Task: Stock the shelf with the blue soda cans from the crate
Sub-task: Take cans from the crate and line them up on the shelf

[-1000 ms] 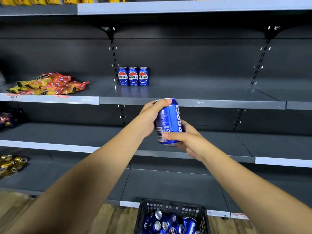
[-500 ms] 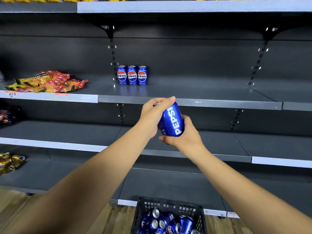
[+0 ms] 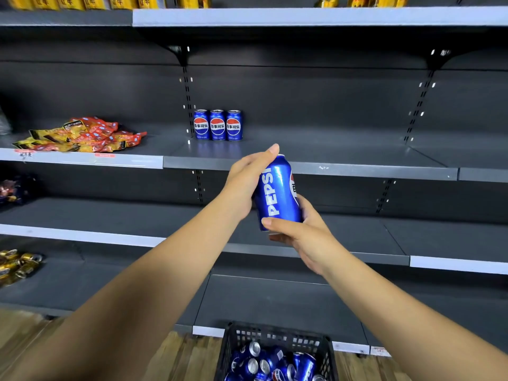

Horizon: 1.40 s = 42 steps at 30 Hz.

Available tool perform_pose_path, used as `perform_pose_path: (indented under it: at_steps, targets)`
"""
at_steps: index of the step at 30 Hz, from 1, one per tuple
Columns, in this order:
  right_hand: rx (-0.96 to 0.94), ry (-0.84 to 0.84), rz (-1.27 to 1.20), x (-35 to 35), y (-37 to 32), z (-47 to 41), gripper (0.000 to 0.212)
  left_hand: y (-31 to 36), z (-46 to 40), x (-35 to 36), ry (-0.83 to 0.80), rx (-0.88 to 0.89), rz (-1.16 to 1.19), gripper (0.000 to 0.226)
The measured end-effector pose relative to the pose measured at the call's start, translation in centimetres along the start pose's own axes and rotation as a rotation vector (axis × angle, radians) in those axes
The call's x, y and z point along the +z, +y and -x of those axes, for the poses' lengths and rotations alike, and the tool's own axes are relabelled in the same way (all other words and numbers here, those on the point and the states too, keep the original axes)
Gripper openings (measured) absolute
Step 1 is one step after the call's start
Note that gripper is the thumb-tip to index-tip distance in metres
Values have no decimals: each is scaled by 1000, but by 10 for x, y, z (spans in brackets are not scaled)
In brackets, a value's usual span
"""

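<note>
Currently, status by item:
Left hand (image 3: 243, 177): my fingers curl round the upper side of the blue can (image 3: 277, 192).
Right hand (image 3: 299, 233): my fingers clamp the can's lower end.
Can: tilted, held in front of the shelf (image 3: 302, 167).
Shelf: three cans (image 3: 217, 125) upright, touching.
Crate (image 3: 275, 338): on floor below, holding more cans.

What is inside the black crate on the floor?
The black crate holds a loose jumble of blue soda cans, lying at mixed angles with several silver tops showing. Its bottom and any lower cans are covered by the top ones and cut off by the frame edge.
</note>
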State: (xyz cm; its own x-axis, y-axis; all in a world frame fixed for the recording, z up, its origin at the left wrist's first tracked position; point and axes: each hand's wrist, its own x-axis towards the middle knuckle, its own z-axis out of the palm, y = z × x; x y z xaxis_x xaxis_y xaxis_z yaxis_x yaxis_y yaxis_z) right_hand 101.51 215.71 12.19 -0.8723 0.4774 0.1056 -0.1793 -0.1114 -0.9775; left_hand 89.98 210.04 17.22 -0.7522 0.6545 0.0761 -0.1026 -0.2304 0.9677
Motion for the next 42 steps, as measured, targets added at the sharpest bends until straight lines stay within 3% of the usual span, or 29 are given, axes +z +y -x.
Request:
perform_pose_path:
  at_steps: [4, 6, 12, 15, 18, 24, 28, 35, 38, 42]
  targets:
    - [-64, 130, 140, 8, 2, 1, 56, -3, 2, 6, 63, -9, 16, 50]
    - [-70, 148, 200, 10, 4, 1, 59, -3, 3, 5, 83, -21, 41, 50]
    - [78, -13, 168, 4, -3, 2, 66, 0, 3, -7, 16, -53, 66, 32]
    - [141, -104, 38, 3, -4, 1, 53, 0, 4, -9, -59, -54, 57, 25]
    - [113, -45, 19, 5, -1, 0, 44, -5, 6, -8, -37, -36, 59, 35]
    - [9, 106, 94, 15, 6, -3, 46, -8, 9, -5, 38, 27, 18, 40]
    - [-56, 149, 170, 23, 11, -11, 59, -9, 8, -8, 79, 19, -6, 34]
    - [81, 41, 163, 35, 11, -26, 60, -3, -3, -42, 69, -44, 30, 25]
    - [113, 2, 216, 43, 14, -38, 72, -1, -8, -61, 17, -50, 20, 22]
    - [74, 2, 281, 55, 20, -51, 47, 0, -16, -82, -78, 17, -64, 27]
